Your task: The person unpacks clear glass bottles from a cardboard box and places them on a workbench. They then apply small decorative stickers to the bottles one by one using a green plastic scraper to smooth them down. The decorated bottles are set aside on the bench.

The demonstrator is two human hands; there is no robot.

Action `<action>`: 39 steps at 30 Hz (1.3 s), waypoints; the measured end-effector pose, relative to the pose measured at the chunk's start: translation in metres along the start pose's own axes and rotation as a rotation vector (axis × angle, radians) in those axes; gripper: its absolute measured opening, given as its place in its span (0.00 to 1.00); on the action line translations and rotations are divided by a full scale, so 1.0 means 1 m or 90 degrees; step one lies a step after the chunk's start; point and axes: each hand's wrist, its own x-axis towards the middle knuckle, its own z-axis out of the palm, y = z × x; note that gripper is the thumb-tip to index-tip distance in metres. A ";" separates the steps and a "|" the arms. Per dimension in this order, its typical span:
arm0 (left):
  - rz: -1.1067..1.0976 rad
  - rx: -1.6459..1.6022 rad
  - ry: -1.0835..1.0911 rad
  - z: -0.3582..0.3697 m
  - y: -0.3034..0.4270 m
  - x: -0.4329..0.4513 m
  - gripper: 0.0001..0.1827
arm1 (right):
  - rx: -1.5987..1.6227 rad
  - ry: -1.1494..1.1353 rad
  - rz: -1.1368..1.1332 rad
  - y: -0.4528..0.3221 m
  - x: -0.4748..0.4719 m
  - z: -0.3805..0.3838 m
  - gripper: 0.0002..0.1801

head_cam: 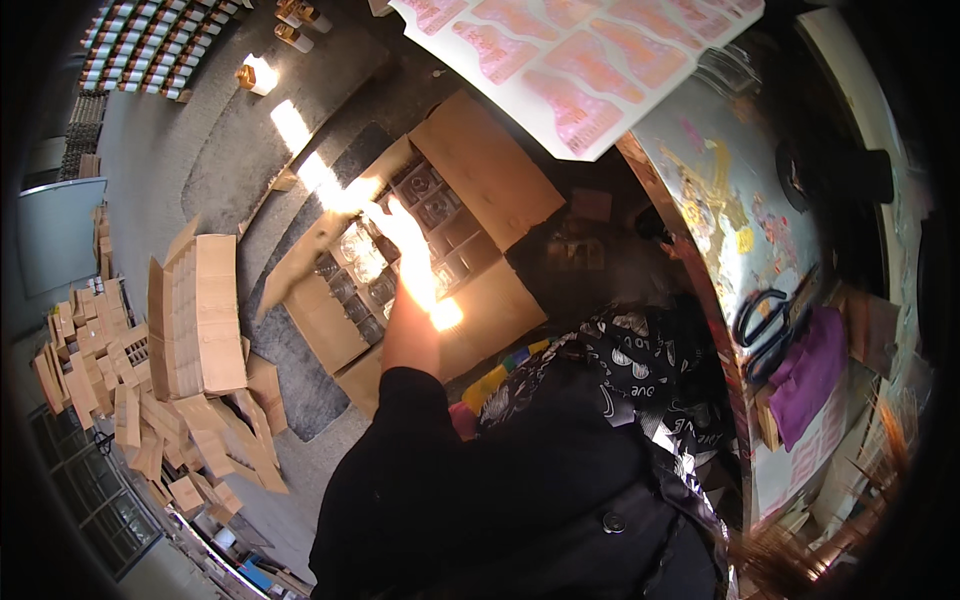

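My left hand [399, 226] reaches into an open cardboard box [487, 172] on the floor beside the worktable. Glare from sunlight washes out the hand, so whether its fingers hold a glass is unclear. Clear glass containers [420, 185] stand in the box's cardboard compartments. More glass containers [352, 300] fill cells on the near-left side, some lit brightly. A few cells on the right side look dark inside. My right hand is out of view.
A sheet of pink printed decals [570, 67] overhangs the worktable [697, 150]. Scissors [772, 322] and a purple cloth [810, 382] lie there. Another carton [217, 315] and stacked cardboard [97, 330] stand left. Bottles with gold-brown tops [259, 75] stand on the floor.
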 end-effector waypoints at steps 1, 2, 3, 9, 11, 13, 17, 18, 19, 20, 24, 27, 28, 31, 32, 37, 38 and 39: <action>0.071 0.141 -0.076 -0.004 0.016 0.025 0.38 | -0.012 0.002 0.011 0.003 -0.001 -0.002 0.14; 0.204 0.161 -0.024 0.009 0.024 0.049 0.39 | -0.022 0.004 0.024 0.007 -0.001 -0.008 0.14; 0.369 0.224 0.060 0.021 0.005 0.084 0.39 | -0.031 -0.001 0.037 0.013 0.001 -0.012 0.14; 0.484 0.722 -0.133 0.043 -0.039 0.183 0.35 | -0.085 -0.002 0.088 0.030 0.014 -0.040 0.15; 0.401 0.785 -0.293 0.047 -0.044 0.176 0.34 | -0.102 0.000 0.100 0.035 0.019 -0.047 0.15; 0.321 0.821 -0.443 0.054 -0.024 0.167 0.32 | -0.111 -0.006 0.124 0.035 0.011 -0.053 0.15; 0.195 0.822 -0.605 0.035 0.008 0.156 0.30 | -0.122 -0.012 0.127 0.042 0.023 -0.058 0.15; 0.213 0.763 -0.568 0.036 0.016 0.152 0.29 | -0.127 -0.006 0.139 0.041 0.015 -0.063 0.15; 0.225 0.696 -0.534 0.040 0.024 0.142 0.29 | -0.130 -0.001 0.149 0.040 0.007 -0.066 0.15; 0.305 0.453 -0.232 0.036 -0.005 0.116 0.21 | -0.128 -0.008 0.135 0.042 0.021 -0.068 0.15; 0.210 0.292 -0.449 0.017 0.036 0.015 0.17 | -0.110 0.005 0.122 0.049 0.025 -0.059 0.15; 0.187 0.430 -0.534 0.008 0.022 -0.031 0.19 | -0.103 0.017 0.110 0.049 0.027 -0.068 0.16; 0.174 0.414 -0.540 0.008 0.016 -0.032 0.19 | -0.095 0.025 0.104 0.049 0.028 -0.068 0.16; 0.221 0.346 -0.569 0.001 0.003 -0.024 0.17 | -0.072 0.054 0.065 0.047 0.039 -0.071 0.16; 0.241 0.316 -0.580 -0.008 0.011 -0.021 0.17 | -0.064 0.068 0.052 0.044 0.041 -0.073 0.16; 0.457 0.189 -0.621 -0.082 0.187 0.017 0.11 | 0.104 0.095 -0.080 -0.034 0.057 -0.058 0.16; 0.397 0.087 -0.654 -0.096 0.231 0.018 0.10 | 0.191 0.062 -0.116 -0.067 0.057 -0.044 0.16; 0.343 -0.015 -0.687 -0.107 0.279 0.021 0.08 | 0.291 -0.002 -0.139 -0.101 0.054 -0.025 0.16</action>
